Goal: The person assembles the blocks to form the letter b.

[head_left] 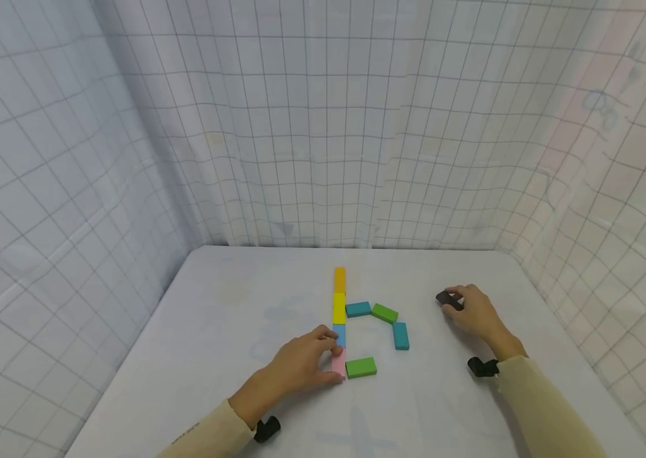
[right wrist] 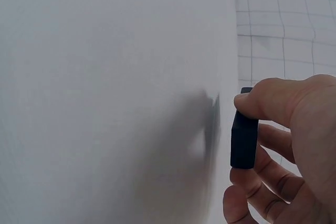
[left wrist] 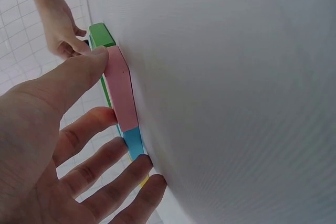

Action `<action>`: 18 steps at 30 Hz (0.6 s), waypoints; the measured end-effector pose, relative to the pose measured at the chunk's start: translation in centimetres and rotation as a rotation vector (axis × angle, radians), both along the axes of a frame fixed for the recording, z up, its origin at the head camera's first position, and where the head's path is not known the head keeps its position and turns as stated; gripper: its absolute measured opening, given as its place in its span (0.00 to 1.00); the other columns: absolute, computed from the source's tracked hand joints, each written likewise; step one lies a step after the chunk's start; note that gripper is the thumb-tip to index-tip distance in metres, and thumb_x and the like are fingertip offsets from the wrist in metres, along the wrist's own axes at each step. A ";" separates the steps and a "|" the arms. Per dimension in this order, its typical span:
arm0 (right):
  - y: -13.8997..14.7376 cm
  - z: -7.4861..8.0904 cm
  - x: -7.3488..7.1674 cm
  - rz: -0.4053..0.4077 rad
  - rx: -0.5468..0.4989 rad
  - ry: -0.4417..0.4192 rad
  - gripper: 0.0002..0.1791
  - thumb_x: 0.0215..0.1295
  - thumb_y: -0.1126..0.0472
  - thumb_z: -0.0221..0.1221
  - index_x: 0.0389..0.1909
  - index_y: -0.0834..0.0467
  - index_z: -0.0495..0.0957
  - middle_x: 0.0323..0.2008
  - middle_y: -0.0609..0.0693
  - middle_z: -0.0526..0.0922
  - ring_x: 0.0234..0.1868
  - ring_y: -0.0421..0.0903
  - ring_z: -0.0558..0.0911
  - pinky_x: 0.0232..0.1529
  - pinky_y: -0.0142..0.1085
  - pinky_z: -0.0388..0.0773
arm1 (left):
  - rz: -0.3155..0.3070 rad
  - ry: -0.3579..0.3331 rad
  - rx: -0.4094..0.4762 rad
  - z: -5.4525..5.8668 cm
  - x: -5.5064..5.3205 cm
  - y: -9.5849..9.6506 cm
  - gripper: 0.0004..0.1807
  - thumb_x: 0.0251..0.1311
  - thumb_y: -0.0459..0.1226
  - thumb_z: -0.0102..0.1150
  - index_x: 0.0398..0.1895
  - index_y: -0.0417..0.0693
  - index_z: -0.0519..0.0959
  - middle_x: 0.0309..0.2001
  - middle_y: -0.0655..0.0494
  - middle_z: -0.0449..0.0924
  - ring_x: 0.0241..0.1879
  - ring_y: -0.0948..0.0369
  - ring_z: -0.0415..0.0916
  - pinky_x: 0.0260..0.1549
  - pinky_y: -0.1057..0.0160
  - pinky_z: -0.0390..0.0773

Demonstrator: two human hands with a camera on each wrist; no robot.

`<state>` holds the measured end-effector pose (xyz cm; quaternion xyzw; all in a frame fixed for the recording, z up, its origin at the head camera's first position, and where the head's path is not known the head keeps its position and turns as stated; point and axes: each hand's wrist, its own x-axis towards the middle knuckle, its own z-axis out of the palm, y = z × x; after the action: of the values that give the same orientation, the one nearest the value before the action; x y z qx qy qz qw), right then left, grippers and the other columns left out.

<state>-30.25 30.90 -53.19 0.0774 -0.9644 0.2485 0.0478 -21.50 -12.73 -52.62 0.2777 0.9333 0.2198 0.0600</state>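
At the near end of a straight column of blocks, my left hand (head_left: pixel 299 361) pinches a pink block (left wrist: pixel 121 87) end to end, thumb at its near end and index finger by its far end. Beyond it in the column come a light blue block (head_left: pixel 341 335), a yellow block (head_left: pixel 339 308) and an orange block (head_left: pixel 340 280). Out to the right, my right hand (head_left: pixel 476 316) holds a black block (right wrist: pixel 244 140) between thumb and fingers, lifted over the table with its shadow below.
A teal block (head_left: pixel 358 310), a green block (head_left: pixel 384 313) and another teal block (head_left: pixel 400 336) curve away from the column's right side. Beside the pink block lies another green block (head_left: pixel 361 367). Gridded white curtains (head_left: pixel 323 127) enclose the white table (head_left: pixel 214 318) at the back and sides.
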 end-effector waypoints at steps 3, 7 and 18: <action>-0.5 0.2 0.2 0.018 -0.004 0.019 0.26 0.79 0.62 0.71 0.72 0.69 0.83 0.58 0.72 0.85 0.50 0.60 0.87 0.51 0.55 0.87 | 0.001 0.002 0.002 0.0 0.2 0.0 0.25 0.67 0.54 0.87 0.61 0.54 0.93 0.73 0.53 0.84 0.66 0.50 0.90 0.67 0.44 0.92; -1.1 0.5 0.4 0.028 -0.007 0.030 0.26 0.79 0.63 0.72 0.72 0.68 0.84 0.57 0.69 0.86 0.48 0.57 0.86 0.48 0.50 0.86 | -0.002 0.013 0.006 0.1 0.2 -0.1 0.25 0.67 0.53 0.87 0.61 0.53 0.93 0.73 0.53 0.84 0.66 0.50 0.90 0.67 0.44 0.92; -2.7 0.6 1.0 0.049 0.005 0.038 0.25 0.77 0.63 0.72 0.72 0.66 0.84 0.56 0.67 0.87 0.48 0.55 0.86 0.50 0.51 0.86 | -0.016 0.017 0.021 0.1 0.4 -0.3 0.25 0.69 0.52 0.86 0.62 0.51 0.93 0.73 0.51 0.84 0.65 0.49 0.91 0.66 0.44 0.92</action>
<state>-29.23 28.17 -52.58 0.1060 -0.9616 0.2458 0.0600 -21.13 -12.98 -52.51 0.2875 0.9292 0.2267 0.0511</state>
